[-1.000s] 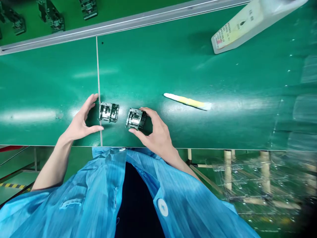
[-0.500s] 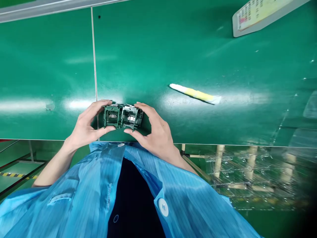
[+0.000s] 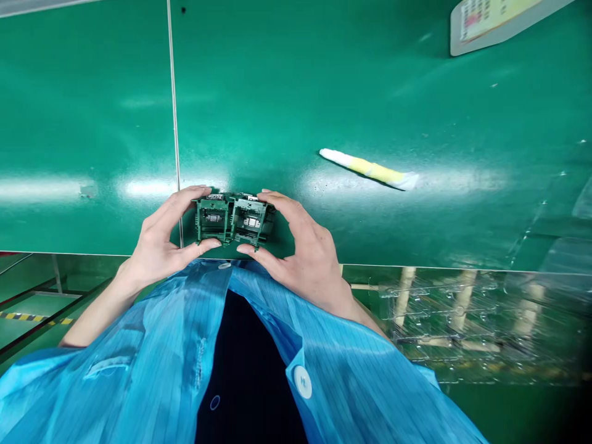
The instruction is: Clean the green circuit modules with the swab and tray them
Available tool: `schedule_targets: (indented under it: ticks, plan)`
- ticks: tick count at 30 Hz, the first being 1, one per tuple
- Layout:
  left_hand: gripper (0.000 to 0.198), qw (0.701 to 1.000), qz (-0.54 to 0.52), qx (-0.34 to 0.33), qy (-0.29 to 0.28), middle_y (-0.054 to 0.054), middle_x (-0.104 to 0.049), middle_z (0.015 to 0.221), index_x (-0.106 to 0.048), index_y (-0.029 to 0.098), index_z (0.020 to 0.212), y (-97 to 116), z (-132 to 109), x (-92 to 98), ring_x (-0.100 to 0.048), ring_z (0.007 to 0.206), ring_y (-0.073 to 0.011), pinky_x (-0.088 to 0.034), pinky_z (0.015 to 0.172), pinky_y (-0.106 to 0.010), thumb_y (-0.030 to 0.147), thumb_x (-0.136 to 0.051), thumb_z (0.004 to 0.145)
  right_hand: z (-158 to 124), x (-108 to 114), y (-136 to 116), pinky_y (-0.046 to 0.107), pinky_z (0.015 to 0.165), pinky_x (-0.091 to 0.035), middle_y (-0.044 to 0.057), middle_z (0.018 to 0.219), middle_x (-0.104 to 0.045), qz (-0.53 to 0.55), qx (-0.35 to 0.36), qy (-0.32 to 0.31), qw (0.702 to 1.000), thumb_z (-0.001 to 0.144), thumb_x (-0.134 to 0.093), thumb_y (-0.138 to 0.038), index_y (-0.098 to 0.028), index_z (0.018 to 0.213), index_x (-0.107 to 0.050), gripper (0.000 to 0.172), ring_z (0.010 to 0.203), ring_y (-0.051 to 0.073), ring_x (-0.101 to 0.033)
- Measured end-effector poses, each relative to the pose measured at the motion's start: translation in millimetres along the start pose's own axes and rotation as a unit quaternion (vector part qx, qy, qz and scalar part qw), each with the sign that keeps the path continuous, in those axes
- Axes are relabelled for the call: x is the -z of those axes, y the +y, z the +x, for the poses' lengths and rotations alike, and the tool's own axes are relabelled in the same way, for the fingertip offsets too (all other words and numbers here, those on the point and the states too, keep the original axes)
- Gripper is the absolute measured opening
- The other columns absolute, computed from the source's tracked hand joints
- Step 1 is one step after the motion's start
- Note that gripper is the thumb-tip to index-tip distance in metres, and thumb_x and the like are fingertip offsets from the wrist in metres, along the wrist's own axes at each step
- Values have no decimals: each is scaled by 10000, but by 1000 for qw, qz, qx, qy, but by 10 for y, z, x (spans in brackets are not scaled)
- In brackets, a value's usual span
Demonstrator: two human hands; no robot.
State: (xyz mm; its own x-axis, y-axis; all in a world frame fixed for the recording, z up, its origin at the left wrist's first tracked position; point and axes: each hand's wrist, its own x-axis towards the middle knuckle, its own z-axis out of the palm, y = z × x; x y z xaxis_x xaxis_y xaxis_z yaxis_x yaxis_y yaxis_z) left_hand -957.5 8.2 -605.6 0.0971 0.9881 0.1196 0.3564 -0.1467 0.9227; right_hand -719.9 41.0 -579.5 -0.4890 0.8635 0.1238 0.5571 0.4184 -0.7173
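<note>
Two dark green, box-shaped plastic housings, open on top with small metal parts inside, sit side by side near the table's front edge. The left housing (image 3: 212, 219) is gripped by my left hand (image 3: 164, 237), fingers on its far side and thumb on its near side. In the same way my right hand (image 3: 305, 250) grips the right housing (image 3: 250, 221). Their inner sides touch or nearly touch, with the right housing slightly tilted. Whether they are joined, I cannot tell. The undersides of both are hidden.
A rolled white and yellow stick-like thing (image 3: 370, 169) lies on the green table (image 3: 287, 80), right of my hands. A labelled grey bin (image 3: 462, 46) stands at the far right. Clear plastic trays (image 3: 444, 308) rest on a rack below the table edge. A seam strip (image 3: 173, 105) crosses the table.
The view has shifted slightly. Both hands still hold the housings, which are a little farther right in the picture, and the right housing's slant looks somewhat greater.
</note>
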Motion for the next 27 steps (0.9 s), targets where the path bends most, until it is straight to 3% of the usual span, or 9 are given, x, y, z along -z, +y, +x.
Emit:
schedule_targets:
  ticks: [6, 10, 15, 21, 27]
  plan:
    - [674, 999, -38, 16, 11, -139, -663, 1338, -593, 242, 1347, -39, -12, -34, -647, 1249, -299, -579, 1045, -416, 410, -861, 752, 44, 103, -55, 502, 1066, -580, 151, 1378, -642, -33, 53, 5, 998, 933, -685, -424, -210, 1434, -480, 582, 1272, 339, -636]
    - [684, 993, -114, -21, 33, -142, -670, 1329, -592, 251, 1334, -172, -6, -113, -663, 1235, -294, -635, 916, -349, 473, -855, 743, 144, 238, -263, 516, 1051, -592, 153, 1388, -639, -103, 98, -36, 989, 940, -666, -455, -202, 1420, -501, 567, 1258, 380, -640]
    - [680, 985, -164, -42, 37, -144, -673, 1329, -580, 258, 1356, -252, -28, -199, -666, 1235, -272, -637, 873, -296, 457, -845, 762, 207, 356, -474, 541, 1024, -600, 173, 1382, -640, -110, 85, -71, 988, 969, -631, -394, -176, 1393, -533, 487, 1267, 404, -630]
    - [739, 997, -40, -47, 41, -166, -678, 1314, -561, 228, 1389, -120, -35, -128, -669, 1211, -315, -622, 937, -398, 472, -847, 753, 101, 225, -192, 507, 1074, -569, 130, 1374, -643, -36, 45, -41, 997, 933, -683, -411, -228, 1382, -510, 515, 1286, 339, -623]
    - [911, 980, 93, -169, 47, -105, -678, 1345, -494, 269, 1474, -12, 21, -52, -662, 1191, -336, -607, 988, -491, 446, -903, 680, -30, 12, 98, 513, 1134, -499, 119, 1367, -623, 129, -23, -5, 991, 892, -706, -527, -253, 1350, -451, 591, 1350, 295, -572]
